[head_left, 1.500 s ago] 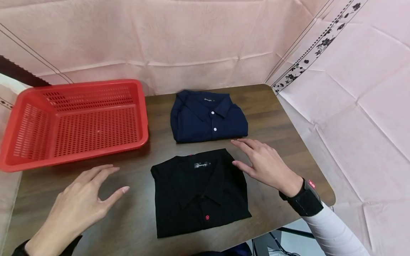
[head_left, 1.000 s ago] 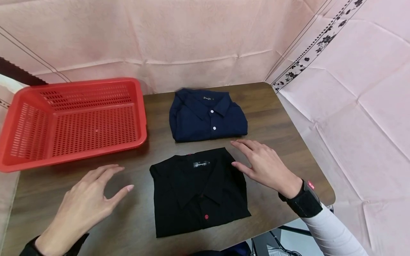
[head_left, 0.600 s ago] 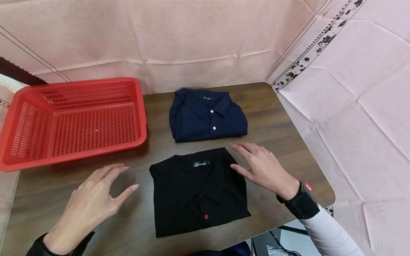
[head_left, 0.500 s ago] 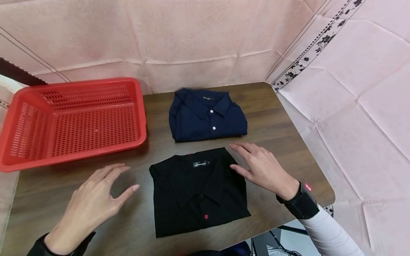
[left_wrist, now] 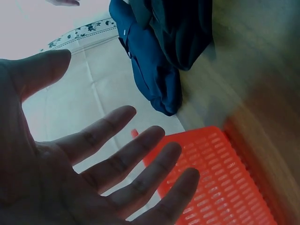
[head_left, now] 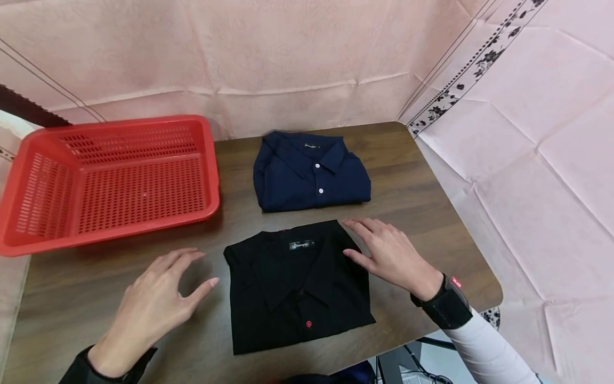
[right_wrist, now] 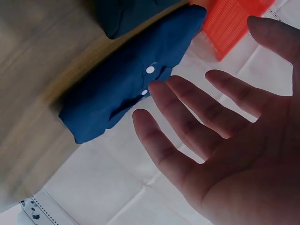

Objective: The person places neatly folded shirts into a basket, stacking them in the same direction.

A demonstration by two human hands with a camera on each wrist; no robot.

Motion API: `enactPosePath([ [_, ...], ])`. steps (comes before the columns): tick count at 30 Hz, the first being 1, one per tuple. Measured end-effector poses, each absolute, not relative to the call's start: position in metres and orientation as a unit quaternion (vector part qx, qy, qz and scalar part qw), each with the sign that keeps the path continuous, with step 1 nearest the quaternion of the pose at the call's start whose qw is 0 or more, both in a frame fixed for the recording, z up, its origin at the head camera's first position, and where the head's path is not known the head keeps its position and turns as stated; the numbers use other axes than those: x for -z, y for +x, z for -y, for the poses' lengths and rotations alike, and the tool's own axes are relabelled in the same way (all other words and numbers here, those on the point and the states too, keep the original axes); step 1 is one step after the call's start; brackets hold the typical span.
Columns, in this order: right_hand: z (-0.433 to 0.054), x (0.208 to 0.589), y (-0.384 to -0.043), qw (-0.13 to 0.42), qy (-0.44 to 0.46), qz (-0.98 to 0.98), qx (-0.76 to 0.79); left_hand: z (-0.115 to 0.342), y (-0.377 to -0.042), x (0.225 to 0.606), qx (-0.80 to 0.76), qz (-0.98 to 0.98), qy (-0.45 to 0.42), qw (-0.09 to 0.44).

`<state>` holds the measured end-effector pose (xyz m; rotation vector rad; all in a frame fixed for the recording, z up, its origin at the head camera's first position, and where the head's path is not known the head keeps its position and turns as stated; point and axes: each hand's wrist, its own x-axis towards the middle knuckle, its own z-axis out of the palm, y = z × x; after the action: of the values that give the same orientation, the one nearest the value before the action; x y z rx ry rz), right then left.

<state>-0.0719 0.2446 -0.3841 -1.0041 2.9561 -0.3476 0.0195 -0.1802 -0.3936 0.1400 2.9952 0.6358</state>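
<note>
A folded black shirt (head_left: pixel 297 288) with a red button and a collar label lies on the table in the head view. Behind it is a folded navy shirt (head_left: pixel 312 173) with white buttons, also in the right wrist view (right_wrist: pixel 131 77). My left hand (head_left: pixel 155 304) hovers left of the black shirt, fingers spread and holding nothing; the left wrist view shows its bare palm. My right hand (head_left: pixel 388 256) is at the black shirt's upper right corner, its thumb and fingertips overlapping the shoulder edge. Nothing is gripped in it either.
A red plastic basket (head_left: pixel 144 232) with perforated walls stands at the left back of the wooden table (head_left: pixel 412 176). Pink cloth (head_left: pixel 297 53) hangs behind and to the right. Cables (head_left: pixel 422 368) and a dark frame show below the front edge.
My left hand has drifted right, closer to the black shirt. The right hand has shifted slightly left and down, nearer the shirt's corner. Shirts and basket stay in place.
</note>
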Motion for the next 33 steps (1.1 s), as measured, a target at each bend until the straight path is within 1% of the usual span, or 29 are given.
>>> enactPosePath([
  [4, -0.244, 0.388, -0.072, 0.002, -0.32, -0.941, 0.108, 0.178, 0.019, 0.395, -0.213, -0.976, 0.045, 0.032],
  [6, -0.243, 0.39, -0.071, 0.003, -0.32, -0.941, 0.108, 0.177, 0.019, 0.397, -0.214, -0.975, 0.043, 0.037],
  [15, -0.243, 0.395, -0.07, 0.006, -0.313, -0.943, 0.111, 0.171, 0.018, 0.407, -0.237, -0.967, 0.007, 0.094],
  [23, -0.243, 0.401, -0.067, 0.045, -0.255, -0.959, 0.113, 0.168, 0.015, 0.417, -0.307, -0.942, -0.033, 0.134],
  [29, -0.243, 0.407, -0.067, 0.072, -0.215, -0.965, 0.129, 0.168, 0.015, 0.424, -0.35, -0.926, -0.039, 0.138],
  [31, -0.243, 0.409, -0.068, 0.082, -0.205, -0.967, 0.129, 0.168, 0.015, 0.426, -0.375, -0.914, -0.042, 0.151],
  [33, -0.243, 0.41, -0.068, 0.093, -0.195, -0.968, 0.127, 0.169, 0.014, 0.428, -0.404, -0.896, -0.049, 0.175],
])
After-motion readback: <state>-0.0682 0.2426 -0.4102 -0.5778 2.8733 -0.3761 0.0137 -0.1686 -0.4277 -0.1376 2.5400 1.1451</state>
